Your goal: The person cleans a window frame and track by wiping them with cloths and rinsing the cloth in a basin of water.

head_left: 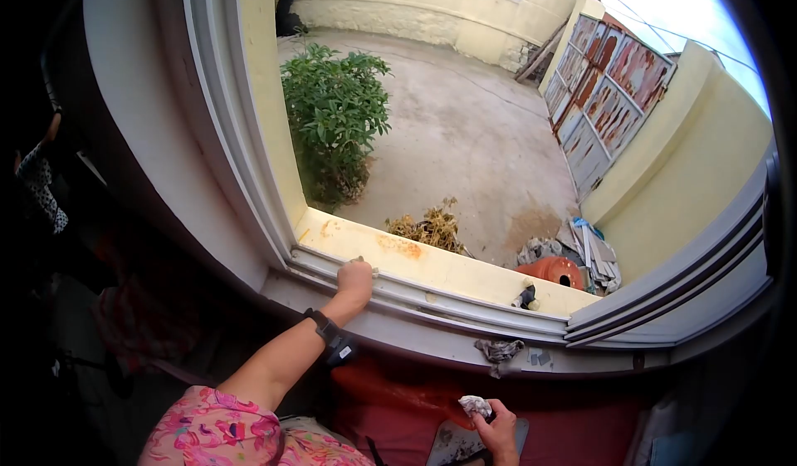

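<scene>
Floral sleeve [212, 429] nearest, left hand [355, 282] curls at the track edge [465, 306], grip unclear; right hand [500, 433], well clear, pinches a wad [474, 404].

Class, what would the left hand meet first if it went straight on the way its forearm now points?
Probably the yellow outer sill, near its orange stain, just beyond the window track where the left hand is; depth is unclear.
</scene>
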`<act>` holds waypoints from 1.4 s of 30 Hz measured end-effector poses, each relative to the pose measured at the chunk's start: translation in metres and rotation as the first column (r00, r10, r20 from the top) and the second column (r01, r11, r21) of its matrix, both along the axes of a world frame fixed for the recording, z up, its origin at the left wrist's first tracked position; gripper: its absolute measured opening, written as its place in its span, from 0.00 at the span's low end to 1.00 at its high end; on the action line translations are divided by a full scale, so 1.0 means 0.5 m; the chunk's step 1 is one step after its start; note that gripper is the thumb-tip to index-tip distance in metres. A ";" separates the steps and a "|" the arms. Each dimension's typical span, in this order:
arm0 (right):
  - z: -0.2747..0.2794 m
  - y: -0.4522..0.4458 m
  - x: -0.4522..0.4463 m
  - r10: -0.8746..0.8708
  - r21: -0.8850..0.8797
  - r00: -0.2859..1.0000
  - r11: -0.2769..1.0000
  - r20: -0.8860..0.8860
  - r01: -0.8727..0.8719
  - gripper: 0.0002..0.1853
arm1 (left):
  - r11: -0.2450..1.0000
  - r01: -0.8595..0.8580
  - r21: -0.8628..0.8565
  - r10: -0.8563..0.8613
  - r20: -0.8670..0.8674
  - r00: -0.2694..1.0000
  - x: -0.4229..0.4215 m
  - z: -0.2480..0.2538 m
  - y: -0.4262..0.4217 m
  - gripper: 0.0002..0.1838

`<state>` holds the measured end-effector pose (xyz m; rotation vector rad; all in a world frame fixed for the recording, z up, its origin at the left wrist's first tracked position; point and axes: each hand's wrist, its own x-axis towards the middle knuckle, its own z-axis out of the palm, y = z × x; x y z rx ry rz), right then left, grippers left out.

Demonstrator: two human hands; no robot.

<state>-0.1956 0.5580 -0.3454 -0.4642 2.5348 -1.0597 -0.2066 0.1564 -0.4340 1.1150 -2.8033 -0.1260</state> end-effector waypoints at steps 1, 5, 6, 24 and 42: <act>0.001 -0.001 -0.002 0.011 0.001 1.000 1.000 -0.018 -0.011 0.13 | 1.000 0.000 0.000 0.000 -0.001 1.000 0.003 0.005 -0.003 0.05; 0.009 -0.006 -0.007 0.019 -0.023 1.000 1.000 -0.003 -0.019 0.13 | 0.972 0.115 0.205 -0.059 -0.264 0.963 0.057 0.059 -0.035 0.05; 0.010 -0.006 -0.008 0.016 -0.022 1.000 1.000 -0.004 -0.016 0.13 | 0.957 0.131 0.257 -0.032 -0.357 0.934 0.074 0.070 -0.045 0.06; 0.007 -0.023 -0.013 0.049 0.047 0.999 0.998 0.019 -0.050 0.14 | 0.999 0.004 -0.038 -0.010 -0.139 0.990 -0.001 0.005 0.037 0.04; -0.010 -0.025 -0.008 0.061 0.015 0.998 0.998 -0.022 -0.061 0.14 | 0.910 0.228 0.346 -0.114 -0.319 0.941 0.013 0.052 -0.035 0.12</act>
